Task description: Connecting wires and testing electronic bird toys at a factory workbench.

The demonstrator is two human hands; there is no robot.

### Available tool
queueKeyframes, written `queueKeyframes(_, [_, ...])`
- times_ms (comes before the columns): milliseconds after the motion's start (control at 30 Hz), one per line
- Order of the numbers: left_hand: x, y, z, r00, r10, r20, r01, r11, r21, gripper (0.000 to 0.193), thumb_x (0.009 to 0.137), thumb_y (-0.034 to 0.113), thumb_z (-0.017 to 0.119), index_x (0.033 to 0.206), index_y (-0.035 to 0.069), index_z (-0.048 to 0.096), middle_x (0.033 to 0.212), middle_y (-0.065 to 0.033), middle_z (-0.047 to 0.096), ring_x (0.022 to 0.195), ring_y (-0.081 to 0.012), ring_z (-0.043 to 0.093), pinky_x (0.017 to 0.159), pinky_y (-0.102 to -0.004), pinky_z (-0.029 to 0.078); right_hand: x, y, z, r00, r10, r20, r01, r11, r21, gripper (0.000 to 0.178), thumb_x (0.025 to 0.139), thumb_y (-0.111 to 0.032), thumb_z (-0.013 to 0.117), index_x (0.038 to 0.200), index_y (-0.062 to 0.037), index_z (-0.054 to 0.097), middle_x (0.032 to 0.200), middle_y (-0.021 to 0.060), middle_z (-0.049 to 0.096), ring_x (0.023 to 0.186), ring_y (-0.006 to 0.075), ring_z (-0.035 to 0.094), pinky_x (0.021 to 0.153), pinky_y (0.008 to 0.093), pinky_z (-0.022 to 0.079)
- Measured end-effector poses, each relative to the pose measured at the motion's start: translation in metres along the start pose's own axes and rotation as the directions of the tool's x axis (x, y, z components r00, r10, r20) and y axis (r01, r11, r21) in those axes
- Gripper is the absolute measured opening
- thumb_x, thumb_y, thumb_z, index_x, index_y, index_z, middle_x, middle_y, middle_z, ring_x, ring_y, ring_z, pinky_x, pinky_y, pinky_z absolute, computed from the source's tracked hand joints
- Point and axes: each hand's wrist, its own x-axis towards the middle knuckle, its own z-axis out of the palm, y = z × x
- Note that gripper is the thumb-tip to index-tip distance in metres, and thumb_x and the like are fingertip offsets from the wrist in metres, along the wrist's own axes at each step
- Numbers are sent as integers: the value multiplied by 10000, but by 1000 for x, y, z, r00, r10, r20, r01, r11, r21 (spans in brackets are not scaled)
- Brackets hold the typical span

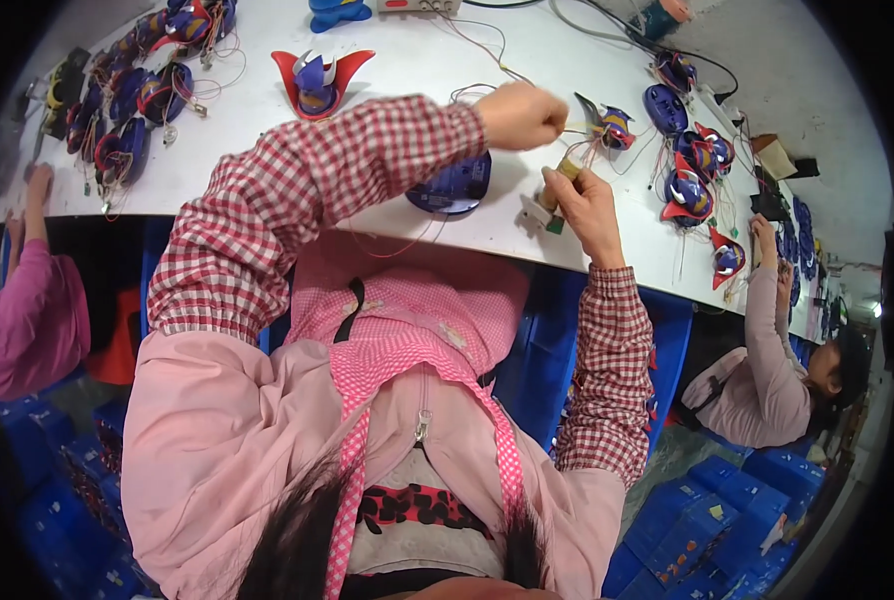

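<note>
My right hand grips a small yellowish roll between thumb and fingers, just above the table. A greyish piece and a small green piece show below those fingers. To the left and farther off, my left hand is closed, and a pale strip shows beside it; what its fingers hold is hidden. Under my left forearm lies a dark blue, rounded plastic shell with thin red wires. Right of my hands, a purple and yellow toy figure lies with wires attached.
A red-caped toy figure stands beyond my left sleeve. Several wired toy parts are lined up at left, more at right. A grey box sits at the back. People work on both sides; blue crates stand below.
</note>
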Motion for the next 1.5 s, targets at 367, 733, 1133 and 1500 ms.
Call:
queueKeyframes(367, [-46, -31, -37, 917, 85, -390, 4, 975, 221, 475, 818, 205, 607, 1236, 35, 460, 1065, -207, 527, 967, -287, 578, 779, -354, 490, -15, -24, 26, 930, -359, 82, 344, 926, 152, 165, 893, -127, 601, 986, 9, 583, 814, 26, 617, 681, 49, 543, 565, 184, 440])
queueKeyframes(733, [-142, -43, -23, 906, -350, -236, 388, 911, 139, 300, 813, 237, 619, 1005, 17, 547, 656, -183, 616, 624, -345, 617, 601, -422, 492, 3, -28, 93, 857, -515, 19, 515, 857, -11, 221, 821, -90, 679, 995, -2, 574, 869, 64, 587, 707, 128, 587, 596, 236, 482])
queueKeyframes(1133, [-141, -47, -12, 891, -380, -247, 402, 915, 40, 163, 781, 107, 542, 912, 12, 530, 702, -194, 622, 689, -378, 623, 643, -450, 492, -2, -36, 105, 763, -639, 96, 632, 706, -321, 197, 780, -13, 685, 935, -3, 564, 905, 106, 609, 765, 209, 608, 663, 284, 490])
queueKeyframes(1500, [-144, -46, -12, 889, -344, -301, 362, 932, 7, 166, 761, 103, 554, 896, 9, 530, 674, -196, 610, 677, -389, 617, 615, -453, 488, -5, -39, 109, 740, -644, 192, 660, 642, -391, 196, 774, -23, 679, 927, 0, 559, 896, 115, 605, 775, 240, 614, 661, 289, 486])
